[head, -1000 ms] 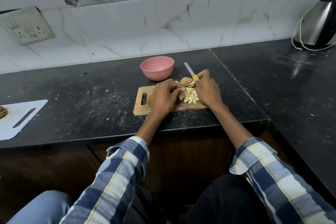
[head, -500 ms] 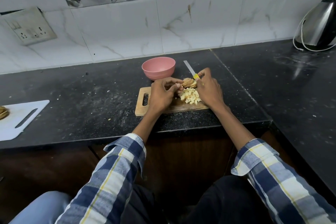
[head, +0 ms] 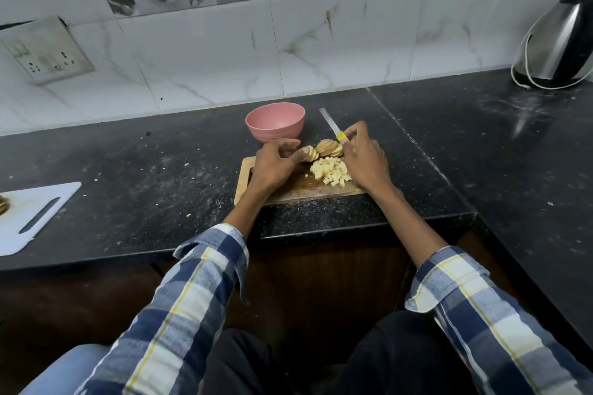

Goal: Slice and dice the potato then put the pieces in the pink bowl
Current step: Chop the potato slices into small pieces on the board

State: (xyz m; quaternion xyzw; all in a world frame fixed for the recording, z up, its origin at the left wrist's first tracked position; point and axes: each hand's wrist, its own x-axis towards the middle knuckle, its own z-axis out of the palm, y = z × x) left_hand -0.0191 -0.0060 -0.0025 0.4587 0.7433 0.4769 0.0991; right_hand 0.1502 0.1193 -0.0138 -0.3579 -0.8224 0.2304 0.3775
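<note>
Two hands share the work mid-frame: left hand point(head: 278, 161) pinches potato slices point(head: 321, 151) steady, right hand point(head: 364, 157) grips the knife point(head: 333, 129) (pink bowl point(head: 275, 121) waits just above).

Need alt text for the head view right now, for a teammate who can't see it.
On a wooden cutting board, the left hand pinches potato slices beside a diced pile; the right hand grips a knife. The pink bowl sits behind.
</note>
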